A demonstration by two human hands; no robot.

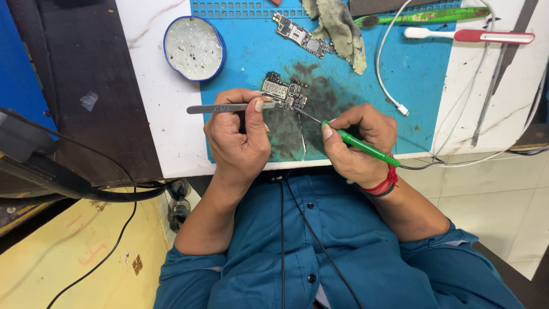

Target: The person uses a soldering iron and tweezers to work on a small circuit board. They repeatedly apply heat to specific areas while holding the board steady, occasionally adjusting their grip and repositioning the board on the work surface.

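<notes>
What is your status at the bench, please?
Left hand grips metal tweezers against small dark circuit board. Right hand holds green-handled soldering iron, tip at board. Nothing in the way.

A round dish (194, 48) sits beside the blue mat (420, 74). A second board (301, 35), rag (338, 30), two toothbrushes (426, 16) (469, 36) and white cable (384, 68) lie farther back.

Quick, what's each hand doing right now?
Left hand: closed on flat steel tweezers.
Right hand: closed on green-handled soldering iron.
</notes>
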